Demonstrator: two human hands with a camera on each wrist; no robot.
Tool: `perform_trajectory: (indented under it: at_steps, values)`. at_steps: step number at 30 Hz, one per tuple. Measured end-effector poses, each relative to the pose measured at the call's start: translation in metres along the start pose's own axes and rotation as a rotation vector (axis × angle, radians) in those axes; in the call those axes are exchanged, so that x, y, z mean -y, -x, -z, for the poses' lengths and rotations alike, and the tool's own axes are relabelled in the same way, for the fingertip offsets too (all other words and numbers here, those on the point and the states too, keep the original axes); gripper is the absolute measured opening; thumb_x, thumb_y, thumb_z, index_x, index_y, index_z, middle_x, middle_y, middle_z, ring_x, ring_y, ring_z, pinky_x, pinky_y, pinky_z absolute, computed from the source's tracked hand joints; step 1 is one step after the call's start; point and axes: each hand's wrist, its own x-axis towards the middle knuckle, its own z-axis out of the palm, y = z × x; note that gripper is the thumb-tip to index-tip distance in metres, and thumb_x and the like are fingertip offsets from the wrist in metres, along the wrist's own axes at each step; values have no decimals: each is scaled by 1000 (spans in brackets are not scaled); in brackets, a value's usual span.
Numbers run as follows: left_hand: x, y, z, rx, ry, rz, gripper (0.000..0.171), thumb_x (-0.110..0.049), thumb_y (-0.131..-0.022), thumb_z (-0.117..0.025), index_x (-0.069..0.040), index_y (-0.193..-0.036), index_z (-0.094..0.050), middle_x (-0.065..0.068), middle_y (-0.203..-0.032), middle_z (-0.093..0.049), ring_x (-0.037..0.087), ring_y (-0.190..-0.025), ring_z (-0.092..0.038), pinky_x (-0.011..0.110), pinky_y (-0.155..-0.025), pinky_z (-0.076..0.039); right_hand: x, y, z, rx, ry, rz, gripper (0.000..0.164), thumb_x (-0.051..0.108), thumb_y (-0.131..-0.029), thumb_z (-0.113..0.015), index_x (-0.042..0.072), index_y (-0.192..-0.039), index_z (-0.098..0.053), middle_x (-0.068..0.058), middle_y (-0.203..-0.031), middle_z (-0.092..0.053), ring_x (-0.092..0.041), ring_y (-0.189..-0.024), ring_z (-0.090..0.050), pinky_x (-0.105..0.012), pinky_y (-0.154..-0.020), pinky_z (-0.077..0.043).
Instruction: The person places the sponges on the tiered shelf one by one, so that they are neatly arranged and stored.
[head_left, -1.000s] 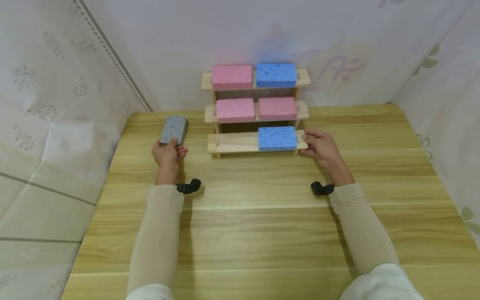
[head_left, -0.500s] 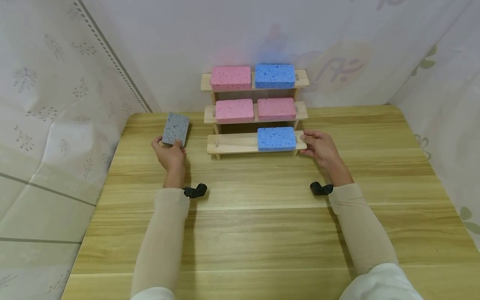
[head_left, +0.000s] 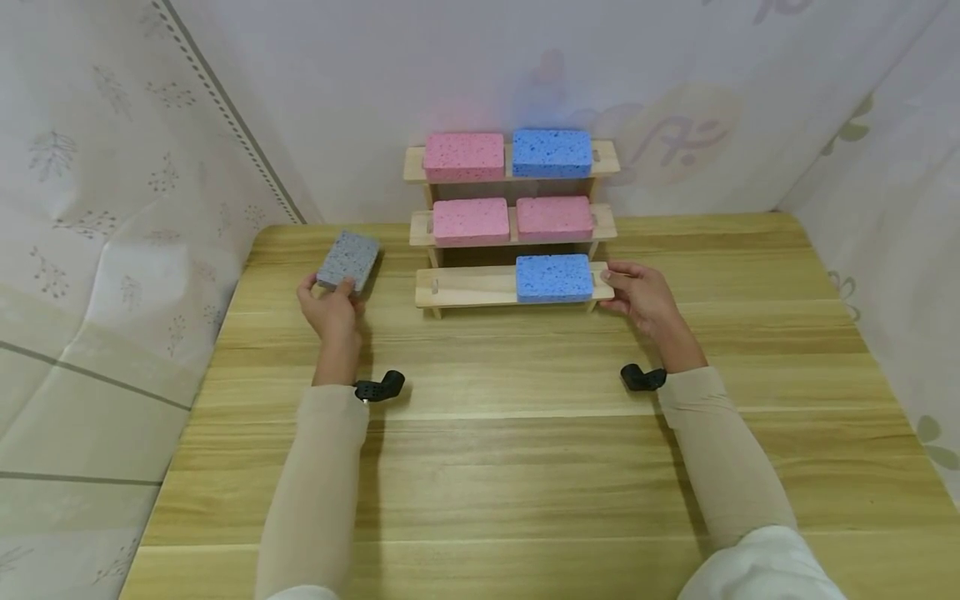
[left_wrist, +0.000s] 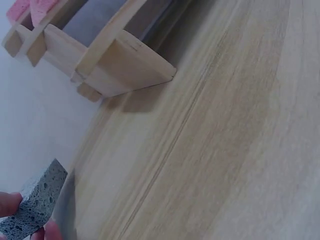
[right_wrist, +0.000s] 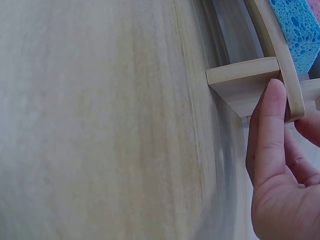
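My left hand (head_left: 330, 312) pinches a grey speckled sponge (head_left: 348, 258) by its near end, at the left of the table in the head view. In the left wrist view the sponge (left_wrist: 42, 202) sits between thumb and fingers, above its shadow. My right hand (head_left: 645, 300) grips the right end of the bottom step of a three-tier wooden rack (head_left: 465, 286). Thumb above and fingers below that board (right_wrist: 290, 70) show in the right wrist view. One blue sponge (head_left: 553, 277) lies on the right half of the bottom step; bare wood shows on its left half.
Two pink sponges (head_left: 471, 219) lie side by side on the middle step. The top step bears a pink sponge (head_left: 464, 156) and a blue sponge (head_left: 552, 152). A patterned cloth wall (head_left: 360, 108) stands behind the wooden table (head_left: 510, 467) and along its sides.
My left hand shifts slightly right, then back left, still holding the grey sponge, whose tilt changes. My right hand stays on the rack's end.
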Motion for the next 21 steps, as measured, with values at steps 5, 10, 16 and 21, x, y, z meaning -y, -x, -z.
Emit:
perform_trajectory:
  at_steps: [5, 10, 16, 21]
  values:
    - [-7, 4, 6, 28, 32, 31, 56, 1, -89, -67, -23, -134, -46, 9, -121, -59, 16, -89, -64, 25, -76, -56, 0, -1, 1, 1, -4, -9, 51, 18, -95, -64, -1, -139, -47, -4, -101, -64, -13, -79, -68, -26, -67, -60]
    - [-9, 6, 12, 60, 56, 50, 57, 4, -88, -67, -22, -135, -48, 9, -121, -57, 17, -94, -65, 27, -82, -56, -1, -2, 2, -1, -1, -11, 51, 19, -95, -64, -1, -139, -47, -3, -101, -64, -13, -79, -68, -26, -66, -60]
    - [-14, 12, 19, 127, 92, 62, 60, 3, -88, -67, -22, -138, -48, 8, -120, -56, 16, -90, -66, 29, -84, -55, -1, -2, 1, -7, 10, -11, 50, 19, -95, -64, -1, -138, -48, -4, -103, -63, -13, -79, -67, -25, -65, -60]
    - [-20, 20, 21, 204, 71, 67, 64, 2, -88, -67, -20, -144, -45, 9, -113, -52, 13, -79, -64, 24, -71, -55, -1, -2, 1, -7, 16, -12, 49, 20, -95, -64, 0, -138, -48, -4, -104, -62, -13, -78, -66, -24, -64, -59]
